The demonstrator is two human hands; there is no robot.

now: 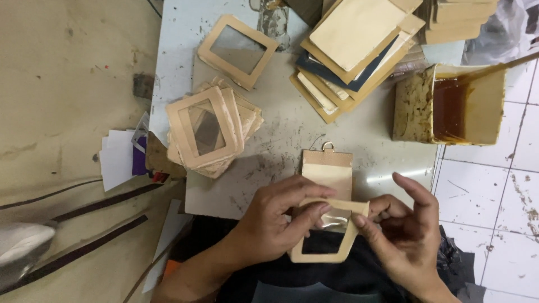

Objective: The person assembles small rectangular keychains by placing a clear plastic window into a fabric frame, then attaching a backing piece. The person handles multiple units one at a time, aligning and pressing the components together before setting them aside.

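- Your worktable [281, 146] holds, at far right, a stained glue box [449, 104], and at far centre a pile of tan cards [353, 45].
- Left of centre sits a stack of window frames [208, 132].
- Your left hand [269, 224] and right hand [404, 235] pinch one tan frame [328, 235] between them, near edge, fingers closed on its top strip; its clear film looks loose, perhaps.
- Just beyond lies a backing card [328, 168].

One camera only, on my head, looking almost straight down at the worktable [281, 140] and close in. My hands sit at bottom centre, tiled floor [494, 185] along the right edge (no second view, so nothing is shared).
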